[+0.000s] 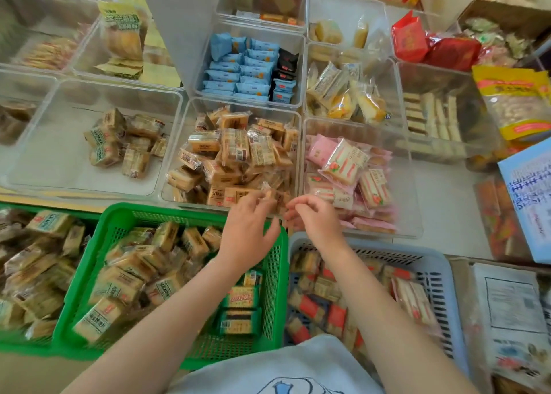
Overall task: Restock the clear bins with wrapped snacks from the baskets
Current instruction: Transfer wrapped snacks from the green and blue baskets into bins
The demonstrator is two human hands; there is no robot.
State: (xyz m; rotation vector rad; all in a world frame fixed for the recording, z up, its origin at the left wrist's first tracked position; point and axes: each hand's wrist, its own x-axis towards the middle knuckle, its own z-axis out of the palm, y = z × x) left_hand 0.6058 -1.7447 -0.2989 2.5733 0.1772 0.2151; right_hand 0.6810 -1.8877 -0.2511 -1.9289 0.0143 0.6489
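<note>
My left hand (247,229) reaches over the front edge of the middle clear bin (173,167), which is piled with brown wrapped snacks (235,152). Its fingertips touch a small snack (269,194) at the front of the pile, and the thumb is spread away. My right hand (313,219) hovers beside it with loosely curled fingers and holds nothing, at the corner of the clear bin of pink wrapped snacks (348,167). Below my arms stand a green basket (167,212) of tan and green wrapped snacks and a grey-blue basket (396,252) of red-striped ones.
A clear bin (38,143) on the left holds several tan snacks (125,143). Further back are bins of blue packets (244,66) and yellow cakes (346,95). Another green basket (18,207) sits at far left. Bags and printed paper (524,197) crowd the right.
</note>
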